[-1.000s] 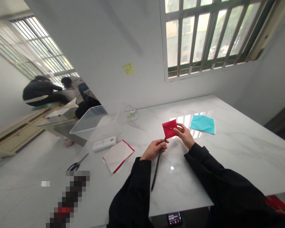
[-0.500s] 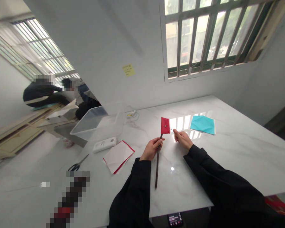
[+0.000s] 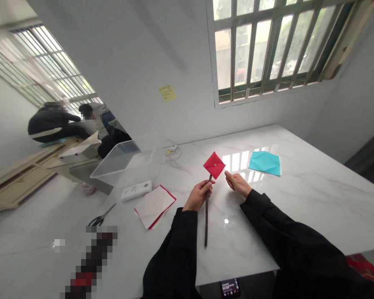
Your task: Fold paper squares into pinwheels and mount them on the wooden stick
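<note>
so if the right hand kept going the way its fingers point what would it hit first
Probably the right corner of the red folded paper square, which the right hand points toward. The square tops the dark stick in the left hand. Depth is unclear, so it might pass by.

The left hand point(image 3: 198, 195) hides part of the dark stick point(image 3: 206, 220).

Daylight from the barred window point(image 3: 268, 50) fills the room evenly, leaving only faint shadows. Its panes throw hard white glare onto the glossy table point(image 3: 324, 207). The left hand point(image 3: 198, 195) and right hand point(image 3: 237, 185) look sharp. Wide-angle distortion bends the walls near the edges, and pixelated patches obscure parts of the frame
</note>
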A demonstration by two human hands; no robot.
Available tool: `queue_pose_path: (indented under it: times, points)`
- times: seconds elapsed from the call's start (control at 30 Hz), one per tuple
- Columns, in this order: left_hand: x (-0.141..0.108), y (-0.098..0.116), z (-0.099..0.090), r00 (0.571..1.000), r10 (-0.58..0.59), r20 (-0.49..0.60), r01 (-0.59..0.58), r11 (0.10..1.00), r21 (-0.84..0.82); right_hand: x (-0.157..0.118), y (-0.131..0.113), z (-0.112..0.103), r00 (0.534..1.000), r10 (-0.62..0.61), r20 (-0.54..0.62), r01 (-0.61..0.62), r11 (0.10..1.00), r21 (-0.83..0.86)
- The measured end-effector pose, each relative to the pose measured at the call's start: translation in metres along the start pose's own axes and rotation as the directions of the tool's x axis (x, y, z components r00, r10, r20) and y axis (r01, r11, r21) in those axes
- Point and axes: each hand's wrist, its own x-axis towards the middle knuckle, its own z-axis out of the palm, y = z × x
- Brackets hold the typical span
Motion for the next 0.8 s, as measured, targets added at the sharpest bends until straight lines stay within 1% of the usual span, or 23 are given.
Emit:
queue_pose_path:
  times: [0.1,0.23,0.3,0.37,0.43,0.47,0.5,0.57,0.6,0.63,0.67,0.8]
  points:
    - [0.001,0.0,0.0,1.0,0.002,0.0,-0.002,1.0,-0.002,0.002,0.005,0.001,0.997,0.005,-0.081,-0.005,1.0,0.008]
    - [0.001,0.0,0.001,1.0,0.009,0.0,-0.009,1.0,-0.001,0.007,0.012,-0.004,0.978,0.031,-0.206,-0.023,0.999,0.037]
    - [0.001,-0.001,0.0,1.0,0.019,-0.015,-0.019,1.0,0.0,0.008,0.012,-0.005,0.97,0.025,-0.242,-0.013,0.999,0.051]
    - [0.002,-0.003,0.0,0.999,0.033,-0.043,-0.033,0.999,-0.006,0.007,0.01,-0.004,0.968,0.033,-0.249,-0.011,0.996,0.092]
    - [0.003,-0.004,-0.001,0.997,0.037,-0.066,-0.038,0.999,-0.012,0.006,0.008,-0.001,0.975,0.064,-0.213,-0.029,0.986,0.163]
    - [0.003,-0.005,-0.001,0.997,0.035,-0.069,-0.036,0.999,-0.013,0.004,0.006,0.001,0.981,0.08,-0.175,-0.044,0.979,0.201]
    - [0.004,-0.005,0.0,0.997,0.034,-0.068,-0.035,0.999,-0.011,0.003,0.005,0.004,0.99,0.087,-0.113,-0.06,0.972,0.227]
    - [0.004,-0.005,0.0,0.997,0.037,-0.063,-0.037,0.999,-0.007,0.0,0.003,0.008,0.997,0.069,0.047,-0.078,0.971,0.227]
    - [0.003,-0.004,0.001,0.997,0.039,-0.063,-0.04,0.999,-0.007,-0.002,0.003,0.01,0.993,0.051,0.107,-0.072,0.976,0.206]
    - [0.003,-0.004,0.002,0.997,0.041,-0.064,-0.042,0.999,-0.008,-0.003,0.003,0.012,0.99,0.033,0.14,-0.058,0.982,0.18]
    - [0.003,-0.003,0.002,0.997,0.041,-0.065,-0.042,0.999,-0.01,-0.003,0.004,0.013,0.989,0.021,0.144,-0.044,0.986,0.158]
    - [0.002,-0.002,0.003,0.997,0.037,-0.063,-0.037,0.999,-0.009,0.001,0.01,0.016,0.998,0.042,0.052,-0.051,0.984,0.173]
